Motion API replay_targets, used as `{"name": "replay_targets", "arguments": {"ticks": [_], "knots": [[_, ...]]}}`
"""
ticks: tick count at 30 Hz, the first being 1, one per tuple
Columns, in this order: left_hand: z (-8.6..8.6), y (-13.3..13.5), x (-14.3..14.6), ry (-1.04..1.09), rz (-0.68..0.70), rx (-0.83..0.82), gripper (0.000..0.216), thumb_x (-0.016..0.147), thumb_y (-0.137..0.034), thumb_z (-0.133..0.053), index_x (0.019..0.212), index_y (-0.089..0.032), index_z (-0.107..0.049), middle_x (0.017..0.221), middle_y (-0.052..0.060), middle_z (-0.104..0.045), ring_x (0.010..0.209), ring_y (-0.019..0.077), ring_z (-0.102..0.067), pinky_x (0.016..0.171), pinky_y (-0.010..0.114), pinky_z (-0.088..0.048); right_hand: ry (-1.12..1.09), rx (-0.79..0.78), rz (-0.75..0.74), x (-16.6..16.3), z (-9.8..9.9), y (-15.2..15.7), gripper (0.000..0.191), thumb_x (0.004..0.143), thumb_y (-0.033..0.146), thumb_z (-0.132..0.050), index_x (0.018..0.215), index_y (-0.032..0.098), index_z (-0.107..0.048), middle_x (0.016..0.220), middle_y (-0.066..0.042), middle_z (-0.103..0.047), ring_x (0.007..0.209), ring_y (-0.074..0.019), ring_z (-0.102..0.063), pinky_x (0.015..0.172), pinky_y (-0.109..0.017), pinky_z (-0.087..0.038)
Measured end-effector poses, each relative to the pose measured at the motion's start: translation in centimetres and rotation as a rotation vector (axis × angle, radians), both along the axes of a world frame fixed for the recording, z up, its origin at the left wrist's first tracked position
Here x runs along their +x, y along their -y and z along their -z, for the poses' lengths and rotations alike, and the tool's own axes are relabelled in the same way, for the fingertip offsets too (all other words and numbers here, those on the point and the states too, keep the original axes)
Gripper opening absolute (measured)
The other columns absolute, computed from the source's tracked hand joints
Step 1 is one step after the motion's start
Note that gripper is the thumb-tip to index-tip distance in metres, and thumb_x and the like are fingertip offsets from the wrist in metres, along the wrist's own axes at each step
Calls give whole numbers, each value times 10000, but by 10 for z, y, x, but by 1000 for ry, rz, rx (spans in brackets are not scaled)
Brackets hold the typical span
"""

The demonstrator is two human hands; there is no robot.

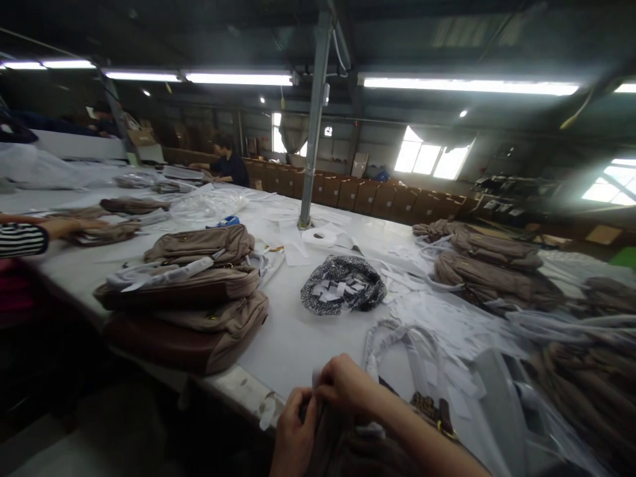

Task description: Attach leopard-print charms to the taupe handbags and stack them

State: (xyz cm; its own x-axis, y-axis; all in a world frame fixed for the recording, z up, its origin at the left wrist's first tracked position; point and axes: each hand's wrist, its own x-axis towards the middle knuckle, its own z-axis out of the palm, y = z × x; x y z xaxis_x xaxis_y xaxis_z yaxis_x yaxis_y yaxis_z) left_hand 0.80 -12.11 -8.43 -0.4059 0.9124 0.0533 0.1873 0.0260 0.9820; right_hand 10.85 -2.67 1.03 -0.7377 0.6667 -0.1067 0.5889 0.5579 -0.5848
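Note:
A taupe fabric bag (342,440) is at the table's front edge, its lower part cut off by the picture. My left hand (295,430) has its fingers curled closed on the upper edge of this bag. Close against it, my right hand (345,384) is closed too, fingertips pinched at the same edge. A small whitish piece (317,377) shows by the fingertips; what exactly they pinch is hidden. The bag's wrapped handles (410,351) stand up beyond my right forearm. Just past my hands lies a black-and-white speckled ring-shaped bundle (342,285) with white scraps inside.
Taupe bags with dark brown bases (183,298) are stacked at left; more bags (491,265) lie at right. A white tape roll (319,237) sits by a metal post (314,126). White paper slips (437,318) are scattered. A co-worker's striped sleeve (22,240) reaches in at left.

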Motion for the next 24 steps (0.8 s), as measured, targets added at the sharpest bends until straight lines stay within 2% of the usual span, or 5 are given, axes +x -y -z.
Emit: {"name": "replay_targets", "arguments": {"ticks": [6, 13, 16, 20, 24], "knots": [[-3, -1, -1, 21, 2, 14, 298, 856, -462, -443, 818, -199, -578, 763, 17, -631, 770, 205, -593, 703, 276, -456, 24, -72, 3, -5, 5, -17, 209, 588, 218, -632, 734, 136, -757, 522, -3, -632, 492, -105, -483, 422, -172, -306], [0, 0, -12, 83, 144, 46, 295, 878, -441, -419, 800, -195, -563, 750, 10, -595, 757, 183, -569, 688, 253, -457, 3, -89, -91, -2, 8, -17, 176, 619, 194, -549, 599, 103, -698, 457, 69, -375, 469, -61, -324, 403, -152, -222], [1, -3, -14, 99, 81, 15, 319, 858, -479, -438, 792, -194, -566, 718, 9, -603, 725, 182, -580, 661, 253, -462, 9, -51, -89, -1, 7, -14, 183, 618, 206, -552, 573, 83, -681, 472, 66, -351, 485, -58, -294, 422, -161, -204], [6, -8, -12, 189, -51, -5, 362, 756, -544, -545, 882, -205, -569, 768, 27, -670, 751, 204, -634, 672, 262, -493, 24, 12, -92, -2, 5, -12, 219, 613, 227, -569, 587, 44, -686, 464, 44, -407, 492, -60, -286, 434, -187, -194], [15, -12, -7, 106, -74, -10, 367, 740, -555, -522, 790, -214, -647, 726, 30, -698, 742, 218, -642, 668, 255, -496, 47, 70, -129, -3, 7, -13, 232, 611, 229, -563, 557, 37, -680, 426, 27, -434, 487, -65, -248, 422, -207, -165]]}}
